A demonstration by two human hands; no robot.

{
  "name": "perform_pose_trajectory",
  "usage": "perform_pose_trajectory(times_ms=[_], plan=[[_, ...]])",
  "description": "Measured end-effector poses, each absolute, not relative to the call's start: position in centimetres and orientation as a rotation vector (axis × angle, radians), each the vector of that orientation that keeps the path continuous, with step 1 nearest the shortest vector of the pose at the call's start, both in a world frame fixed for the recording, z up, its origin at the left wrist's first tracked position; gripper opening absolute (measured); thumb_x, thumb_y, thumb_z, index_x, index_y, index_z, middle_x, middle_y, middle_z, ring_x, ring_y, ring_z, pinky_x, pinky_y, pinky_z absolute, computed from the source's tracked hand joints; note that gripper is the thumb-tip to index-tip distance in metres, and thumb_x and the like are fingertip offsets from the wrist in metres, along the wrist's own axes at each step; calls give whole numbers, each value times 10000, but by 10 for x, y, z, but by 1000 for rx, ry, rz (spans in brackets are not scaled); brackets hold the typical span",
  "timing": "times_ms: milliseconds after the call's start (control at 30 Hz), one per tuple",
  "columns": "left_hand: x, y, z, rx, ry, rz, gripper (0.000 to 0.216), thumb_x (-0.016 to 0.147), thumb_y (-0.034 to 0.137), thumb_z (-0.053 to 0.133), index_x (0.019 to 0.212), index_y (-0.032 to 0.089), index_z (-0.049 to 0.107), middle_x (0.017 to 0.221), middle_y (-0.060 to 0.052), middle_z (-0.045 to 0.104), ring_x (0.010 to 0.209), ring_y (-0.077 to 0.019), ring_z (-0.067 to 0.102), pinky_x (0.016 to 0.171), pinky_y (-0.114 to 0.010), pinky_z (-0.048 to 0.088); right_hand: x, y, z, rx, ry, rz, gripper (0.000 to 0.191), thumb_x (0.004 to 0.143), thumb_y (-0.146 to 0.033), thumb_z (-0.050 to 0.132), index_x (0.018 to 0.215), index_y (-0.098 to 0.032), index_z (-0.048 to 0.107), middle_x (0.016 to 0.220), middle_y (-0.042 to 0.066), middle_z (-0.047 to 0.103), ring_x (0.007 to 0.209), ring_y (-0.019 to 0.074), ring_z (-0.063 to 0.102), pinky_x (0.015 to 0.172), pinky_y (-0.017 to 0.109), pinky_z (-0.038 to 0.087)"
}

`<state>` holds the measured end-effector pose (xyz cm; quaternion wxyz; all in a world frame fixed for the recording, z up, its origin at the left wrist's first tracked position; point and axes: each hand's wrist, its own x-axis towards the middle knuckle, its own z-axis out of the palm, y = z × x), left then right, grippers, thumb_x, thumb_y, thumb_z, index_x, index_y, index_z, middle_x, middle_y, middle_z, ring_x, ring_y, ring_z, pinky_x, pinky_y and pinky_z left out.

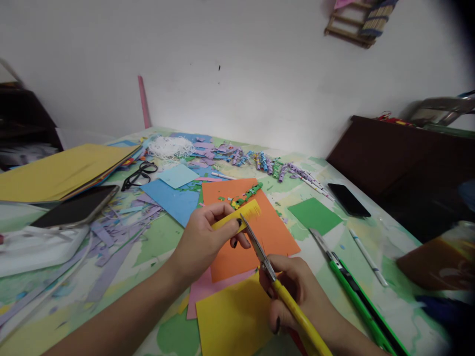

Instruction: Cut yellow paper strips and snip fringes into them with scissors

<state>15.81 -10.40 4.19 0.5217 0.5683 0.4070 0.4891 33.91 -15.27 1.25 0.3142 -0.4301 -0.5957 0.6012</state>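
My left hand (pixel 208 232) pinches a yellow paper strip (pixel 247 211) between thumb and fingers. Fine slits run along the strip's far right end, like a fringe. My right hand (pixel 297 289) is wrapped round the yellow-handled scissors (pixel 272 274), whose blade tips meet the strip's edge beside my left thumb. Below the strip lies an orange sheet (pixel 237 257), with a green curled paper piece (pixel 252 193) on its far part. A yellow sheet (pixel 230 316) lies under my right hand, overlapping a pink sheet (pixel 200 291).
A green box cutter (pixel 356 287) with its blade out lies at right, near a green square (pixel 315 216) and a phone (pixel 349 200). Left are another phone (pixel 77 205), glasses (pixel 140 174) and a stack of coloured paper (pixel 67 170). Purple scraps (pixel 111 267) and white string (pixel 170 147) are scattered about.
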Motion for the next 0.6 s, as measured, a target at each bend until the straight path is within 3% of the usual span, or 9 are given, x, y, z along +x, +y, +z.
perform_pose_trajectory(times_ms=[367,600], plan=[[156,-104,42,1381,966,1165,187,812,105,541,641,170,579,534,19,656,536,-110,610,536,-216,428,342,-152,10,-1105,-1623,1525,586,516,-662,771,646,-195,442,526,-68,374,441,70,343,367,183,292],[158,-104,41,1386,955,1163,186,815,105,549,643,166,579,538,25,659,521,-87,574,531,-196,428,344,-153,9,-1117,-1639,1526,487,577,-514,787,653,-195,428,547,-74,356,459,60,303,387,181,245]])
